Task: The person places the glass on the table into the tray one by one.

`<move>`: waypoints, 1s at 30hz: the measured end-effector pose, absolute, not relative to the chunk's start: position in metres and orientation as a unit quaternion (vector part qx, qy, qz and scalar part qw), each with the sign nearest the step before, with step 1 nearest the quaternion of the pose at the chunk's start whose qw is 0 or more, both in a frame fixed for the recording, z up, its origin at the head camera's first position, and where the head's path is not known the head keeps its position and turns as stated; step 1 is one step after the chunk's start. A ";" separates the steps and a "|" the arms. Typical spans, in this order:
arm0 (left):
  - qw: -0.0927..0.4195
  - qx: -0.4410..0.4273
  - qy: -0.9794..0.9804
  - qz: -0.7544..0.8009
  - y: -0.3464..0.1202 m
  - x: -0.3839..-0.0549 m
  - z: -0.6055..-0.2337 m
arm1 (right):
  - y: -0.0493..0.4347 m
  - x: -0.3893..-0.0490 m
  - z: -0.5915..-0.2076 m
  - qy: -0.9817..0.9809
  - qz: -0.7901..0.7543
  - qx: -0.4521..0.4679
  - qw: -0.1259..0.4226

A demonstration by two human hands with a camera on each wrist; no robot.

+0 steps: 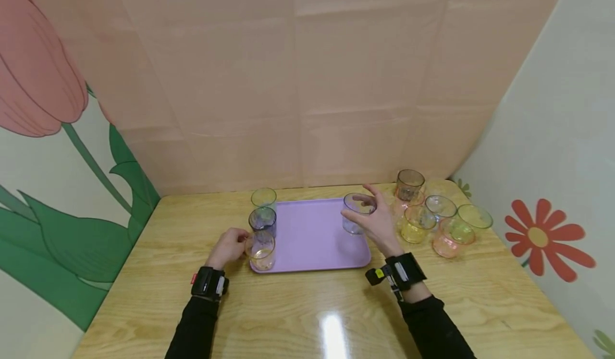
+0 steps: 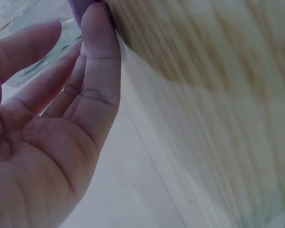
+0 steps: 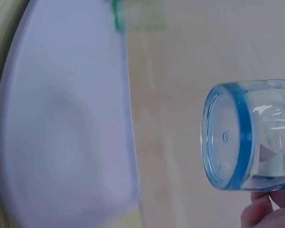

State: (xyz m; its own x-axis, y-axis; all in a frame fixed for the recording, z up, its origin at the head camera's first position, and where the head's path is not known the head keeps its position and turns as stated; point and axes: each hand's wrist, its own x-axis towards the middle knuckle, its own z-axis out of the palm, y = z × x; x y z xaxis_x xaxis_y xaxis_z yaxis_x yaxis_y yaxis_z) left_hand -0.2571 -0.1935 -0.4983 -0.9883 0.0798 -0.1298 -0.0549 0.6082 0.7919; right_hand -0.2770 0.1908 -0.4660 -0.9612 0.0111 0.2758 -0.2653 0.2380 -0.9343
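Observation:
My right hand (image 1: 379,224) grips a clear bluish glass (image 1: 354,216) by its sides, over the right half of the purple tray (image 1: 312,236). In the right wrist view the glass's thick blue base (image 3: 240,137) shows, held above the tray (image 3: 66,118), with fingertips (image 3: 256,213) against its side. My left hand (image 1: 229,248) is at the tray's left edge, fingertips touching the purple rim in the left wrist view and thumb apart from them. Along that side of the tray stand a greenish glass (image 1: 264,196), a dark bluish glass (image 1: 262,220) and a yellowish glass (image 1: 260,251).
On the wooden table (image 1: 288,311), right of the tray, several glasses stand close together: a grey one (image 1: 410,182) stacked in a pink one, a yellow one (image 1: 417,225), a bluish one (image 1: 441,207), and a green one (image 1: 474,216) tilted in a pink one (image 1: 449,243). Walls bound the back and sides.

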 end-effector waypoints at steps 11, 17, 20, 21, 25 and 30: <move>0.070 0.008 0.900 0.431 -0.193 -0.255 -0.499 | 0.150 -0.301 -0.474 -0.717 0.683 0.132 0.043; 0.064 0.010 0.896 0.439 -0.190 -0.252 -0.499 | 0.128 -0.308 -0.475 -0.736 0.661 0.137 0.055; 0.065 0.009 0.893 0.445 -0.188 -0.251 -0.498 | 0.119 -0.310 -0.475 -0.748 0.648 0.131 0.058; 0.066 0.009 0.893 0.445 -0.188 -0.251 -0.498 | 0.116 -0.311 -0.474 -0.749 0.647 0.128 0.057; 0.071 0.003 0.893 0.444 -0.188 -0.251 -0.498 | 0.105 -0.318 -0.474 -0.729 0.671 0.129 0.042; 0.072 0.005 0.896 0.438 -0.189 -0.252 -0.498 | 0.093 -0.324 -0.475 -0.706 0.695 0.133 0.011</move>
